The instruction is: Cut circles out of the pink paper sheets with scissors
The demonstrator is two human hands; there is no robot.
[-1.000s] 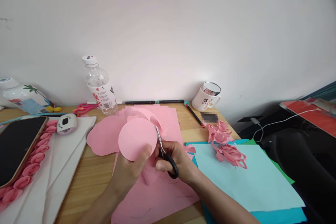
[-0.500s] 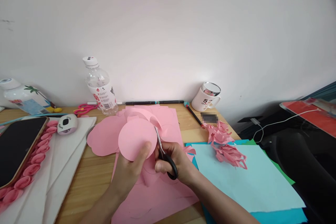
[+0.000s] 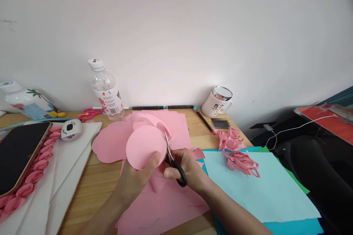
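Note:
My left hand pinches a round pink paper circle, its thumb on top and its fingers hidden underneath. Against the circle's right edge are the blades of black-handled scissors. My right hand is closed round the handles. A pink paper strip curls away behind the circle, near the blade tips. Beneath both hands lie pink paper sheets with drawn curves. Several cut pink circles overlap just to the left.
Left are a phone, rolled pink paper roses and a white device. A plastic bottle, pens and a mug stand or lie by the wall. Pink scraps rest on a pale blue sheet.
The paper circle has shifted and turned slightly to the right with my left hand. The scissor blades have drawn closer together along its edge.

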